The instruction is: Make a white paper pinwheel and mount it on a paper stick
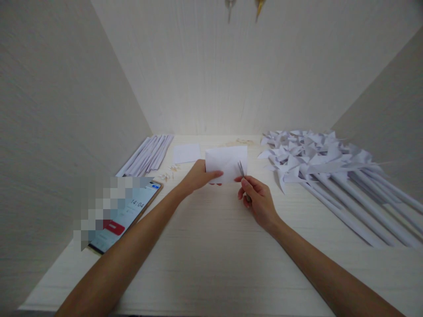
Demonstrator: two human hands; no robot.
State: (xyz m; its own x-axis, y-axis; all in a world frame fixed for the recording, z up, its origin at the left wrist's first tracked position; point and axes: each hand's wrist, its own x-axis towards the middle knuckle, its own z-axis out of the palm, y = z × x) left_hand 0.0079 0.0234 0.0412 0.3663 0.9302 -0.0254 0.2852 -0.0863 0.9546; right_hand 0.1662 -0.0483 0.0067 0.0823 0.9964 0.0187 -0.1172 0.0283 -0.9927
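Note:
My left hand (200, 176) is closed on the left edge of a white paper sheet (225, 159), thumb on top and fingertips underneath. The sheet is held up over the table. In my right hand (257, 193) is a pair of small scissors (241, 168), with narrow pointed metal blades directed up and away from me. The blades lie in front of the sheet's right part; whether they touch it I cannot tell. My right fingers wrap the handle and hide most of it.
Many paper pinwheels (307, 154) with rolled paper sticks (350, 202) are heaped at the right. Rolled paper sticks (148, 154) lie at back left, beside a flat white sheet (187, 153). Small pale bits (167, 176) are scattered nearby. A phone (132, 215) lies by my left forearm. Walls enclose the table.

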